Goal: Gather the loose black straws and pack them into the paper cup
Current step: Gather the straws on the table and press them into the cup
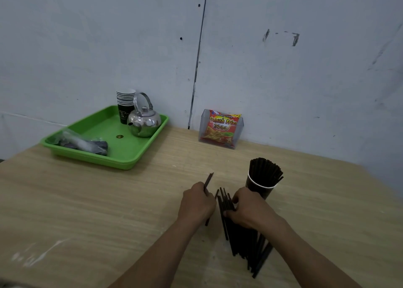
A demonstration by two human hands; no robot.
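Observation:
A dark paper cup with a white rim stands on the wooden table, packed with upright black straws. Just left of it and nearer to me lies a pile of loose black straws. My right hand rests on the far end of this pile, fingers curled around several straws. My left hand is closed on a few black straws whose tips stick out above the fist.
A green tray at the back left holds a steel kettle, a stack of paper cups and a plastic bag. A clear holder with a snack packet stands against the wall.

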